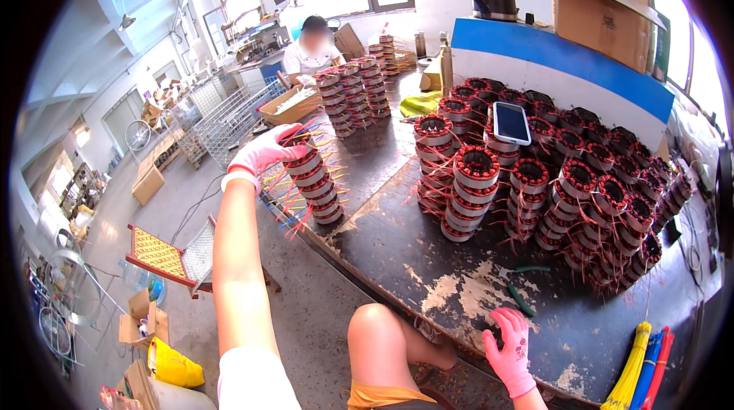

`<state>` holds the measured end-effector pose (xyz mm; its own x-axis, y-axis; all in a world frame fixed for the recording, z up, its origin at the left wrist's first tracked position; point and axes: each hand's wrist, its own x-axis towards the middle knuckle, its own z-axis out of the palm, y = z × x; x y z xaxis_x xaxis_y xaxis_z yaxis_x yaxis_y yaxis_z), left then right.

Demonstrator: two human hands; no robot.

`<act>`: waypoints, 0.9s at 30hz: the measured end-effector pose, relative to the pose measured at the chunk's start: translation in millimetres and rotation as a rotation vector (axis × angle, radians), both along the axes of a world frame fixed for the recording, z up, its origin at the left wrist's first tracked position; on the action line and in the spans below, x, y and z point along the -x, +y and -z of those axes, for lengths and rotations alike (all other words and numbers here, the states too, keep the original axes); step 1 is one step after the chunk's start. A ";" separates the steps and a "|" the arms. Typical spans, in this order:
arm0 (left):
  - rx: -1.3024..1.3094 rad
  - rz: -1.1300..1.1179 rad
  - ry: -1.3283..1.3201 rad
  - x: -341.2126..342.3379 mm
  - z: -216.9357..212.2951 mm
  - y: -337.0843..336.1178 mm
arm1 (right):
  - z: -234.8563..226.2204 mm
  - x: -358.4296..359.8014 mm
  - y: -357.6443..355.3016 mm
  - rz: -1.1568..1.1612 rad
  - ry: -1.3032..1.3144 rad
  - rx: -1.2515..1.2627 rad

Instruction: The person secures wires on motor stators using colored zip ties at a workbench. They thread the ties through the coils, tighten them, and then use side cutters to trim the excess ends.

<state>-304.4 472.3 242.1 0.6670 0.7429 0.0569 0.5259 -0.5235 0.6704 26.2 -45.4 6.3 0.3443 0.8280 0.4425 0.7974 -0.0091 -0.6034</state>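
My left hand (267, 152), in a pink glove, reaches far out to the left edge of the table. Its fingers close round the top of a stack of wound motor stators (315, 184), grey rings with red windings. Yellow, red and blue wire leads stick out from this stack. My right hand (511, 349), gloved in pink too, rests at the table's near edge with thumb and fingers apart, holding nothing. Just beyond it lies a tool with green curved handles (521, 299); its kind is hard to make out.
Many stacked stators (535, 181) crowd the right of the worn dark table (375, 234), a phone (511, 123) on top. More stacks (352, 97) stand farther back, near a seated person (312, 51). Yellow, blue and red sleeving bundles (631, 368) lie at lower right. A chair (172, 253) stands left.
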 end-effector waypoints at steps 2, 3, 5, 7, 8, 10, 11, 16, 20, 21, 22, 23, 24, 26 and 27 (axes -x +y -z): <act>0.084 0.011 -0.040 -0.1 -4.0 0.2 | -0.6 2.7 -0.1 -0.009 0.003 -0.016; 0.122 0.016 -0.059 0.3 -8.1 0.2 | -0.8 3.7 -0.6 -0.013 0.002 -0.022; 0.163 -0.022 -0.088 -2.3 -7.3 -0.5 | -0.7 5.2 -2.0 -0.016 0.002 -0.029; 0.128 -0.058 -0.107 -1.3 -5.6 -1.7 | 0.3 6.7 -4.3 -0.015 0.006 -0.033; 0.047 -0.065 -0.052 -4.7 -3.1 -3.6 | 0.0 6.0 -6.1 -0.008 0.007 -0.028; -0.239 -0.100 0.037 -7.9 8.1 -12.3 | -1.7 4.5 -8.9 0.004 0.010 -0.017; -0.206 -0.106 -0.041 -6.9 13.2 -19.7 | -0.7 4.5 -9.7 -0.003 0.014 -0.015; -0.206 -0.155 -0.126 4.4 23.9 -12.9 | -1.3 9.1 -5.8 -0.041 0.020 -0.018; -0.208 -0.167 -0.088 -6.4 21.6 -16.2 | -5.1 9.4 -4.5 -0.045 0.012 -0.021; -0.223 -0.176 -0.066 -5.2 20.5 -12.3 | -6.3 10.0 -4.1 -0.050 0.014 -0.024; -0.239 -0.186 -0.044 -3.4 18.8 -8.7 | -7.7 10.4 -3.6 -0.054 0.015 -0.026; -0.242 -0.182 -0.050 -2.8 21.7 -8.5 | -7.4 10.2 -4.1 -0.055 0.016 -0.025; -0.257 -0.172 -0.061 -2.2 22.7 -7.8 | -7.4 9.6 -3.4 -0.057 0.018 -0.024; -0.279 -0.146 -0.095 -0.8 23.7 -5.9 | -6.4 9.5 -3.2 -0.059 0.022 -0.020; -0.278 -0.175 -0.062 -5.3 20.5 -11.6 | -6.1 9.2 -3.2 -0.055 0.020 -0.019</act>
<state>-299.2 460.7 221.6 0.5200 0.7960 0.3098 0.5866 -0.5964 0.5478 17.0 -48.6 12.5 0.3078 0.8375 0.4515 0.7841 0.0455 -0.6190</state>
